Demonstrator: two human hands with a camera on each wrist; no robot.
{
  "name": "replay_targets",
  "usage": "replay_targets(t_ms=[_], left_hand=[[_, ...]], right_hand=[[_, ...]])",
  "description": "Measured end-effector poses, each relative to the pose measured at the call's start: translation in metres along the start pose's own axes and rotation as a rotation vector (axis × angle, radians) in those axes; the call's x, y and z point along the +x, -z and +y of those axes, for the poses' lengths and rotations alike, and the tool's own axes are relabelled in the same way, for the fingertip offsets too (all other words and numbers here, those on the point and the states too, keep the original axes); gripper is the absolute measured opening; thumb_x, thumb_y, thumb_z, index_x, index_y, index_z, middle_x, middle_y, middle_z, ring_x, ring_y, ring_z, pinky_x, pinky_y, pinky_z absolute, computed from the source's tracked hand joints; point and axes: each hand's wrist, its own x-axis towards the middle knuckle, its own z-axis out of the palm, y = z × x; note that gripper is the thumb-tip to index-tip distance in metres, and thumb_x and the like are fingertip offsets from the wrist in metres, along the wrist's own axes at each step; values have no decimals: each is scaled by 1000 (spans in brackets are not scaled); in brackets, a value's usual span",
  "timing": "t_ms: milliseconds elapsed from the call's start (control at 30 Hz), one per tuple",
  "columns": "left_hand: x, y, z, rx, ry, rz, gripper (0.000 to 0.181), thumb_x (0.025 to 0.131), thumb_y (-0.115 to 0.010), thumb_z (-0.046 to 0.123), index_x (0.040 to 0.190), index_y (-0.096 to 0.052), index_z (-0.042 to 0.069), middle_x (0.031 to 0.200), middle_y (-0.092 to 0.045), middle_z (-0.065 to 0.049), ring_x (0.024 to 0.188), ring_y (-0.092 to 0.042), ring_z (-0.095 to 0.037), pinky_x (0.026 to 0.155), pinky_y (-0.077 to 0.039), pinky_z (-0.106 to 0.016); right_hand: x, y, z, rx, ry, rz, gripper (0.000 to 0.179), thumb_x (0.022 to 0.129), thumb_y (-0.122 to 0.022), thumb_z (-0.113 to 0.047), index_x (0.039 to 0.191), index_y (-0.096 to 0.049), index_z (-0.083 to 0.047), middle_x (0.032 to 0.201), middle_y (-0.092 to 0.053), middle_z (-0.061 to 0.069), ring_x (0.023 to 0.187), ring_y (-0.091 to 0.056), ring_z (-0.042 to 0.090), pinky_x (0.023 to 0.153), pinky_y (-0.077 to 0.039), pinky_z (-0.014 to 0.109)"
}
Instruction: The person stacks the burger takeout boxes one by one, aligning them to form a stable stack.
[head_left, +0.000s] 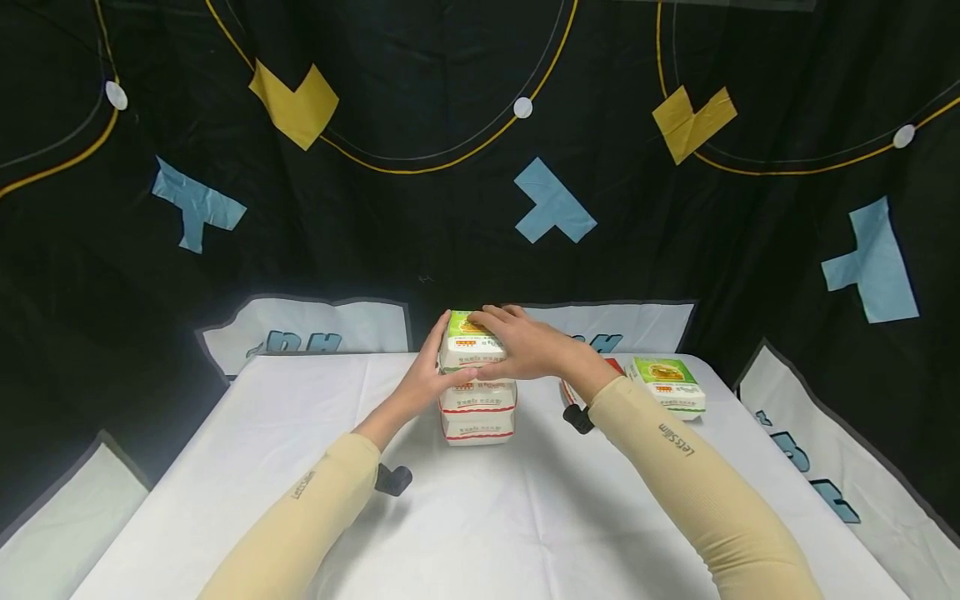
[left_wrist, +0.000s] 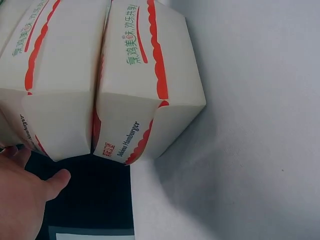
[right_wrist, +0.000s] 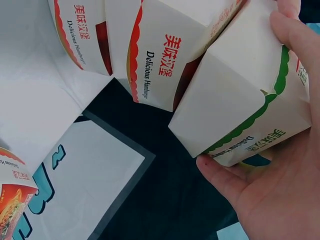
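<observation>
A stack of paper hamburger boxes stands on the table. Two white boxes with red trim (head_left: 478, 421) are below, and a green-topped hamburger box (head_left: 467, 340) is uppermost. My right hand (head_left: 528, 342) grips that green box, fingers over its top and thumb low at the front. In the right wrist view the green-trimmed box (right_wrist: 240, 85) leans at an angle to the red-trimmed box (right_wrist: 165, 55) beneath. My left hand (head_left: 422, 379) is along the stack's upper left side, fingers straight up against the green box. Its thumb sticks out straight in the left wrist view.
Right of the stack, another green-topped box (head_left: 667, 387) sits near the table's right edge. Beside it is a red box (head_left: 615, 365), mostly hidden behind my right forearm. A black curtain (head_left: 420, 242) hangs behind the white table (head_left: 465, 533).
</observation>
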Motion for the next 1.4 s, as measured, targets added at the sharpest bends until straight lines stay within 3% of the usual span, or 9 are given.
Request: replay_targets(t_ms=[167,467,733,1000,1400], left_hand=[[1,0,0,-10,-3,-2,98,90,-74,36,159,-5,46,168,-11,5,150,-27,-26,116,-32,-60],[3,4,3,-12,3,-9,97,89,-76,30,160,-10,37,166,-19,-1,147,-30,-30,113,-36,-60],[-8,9,41,-12,1,-49,96,89,-76,21,161,-13,18,164,-23,-12,143,-35,-33,111,-40,-57],[-10,9,47,9,8,-48,96,89,-77,22,161,-14,19,162,-26,-13,141,-37,-34,106,-46,-55],[-12,10,44,12,16,-23,97,87,-79,21,161,-17,19,162,-26,-13,144,-33,-35,110,-40,-59]], right_hand=[[0,0,-1,4,-1,5,90,84,-70,-62,157,-28,-31,162,-30,-2,145,-28,31,90,-54,42],[-2,3,0,26,-9,-15,93,82,-76,-56,158,-27,-34,166,-24,3,146,-26,32,90,-55,43],[-5,5,2,73,-13,-16,93,82,-78,-53,158,-27,-35,167,-21,3,150,-20,31,96,-52,46],[-9,7,5,104,-17,-23,97,80,-81,-51,159,-26,-35,168,-18,3,152,-15,29,100,-50,48],[-23,12,21,168,-33,-23,102,76,-87,-43,159,-29,-30,167,-22,3,150,-18,30,105,-46,57]])
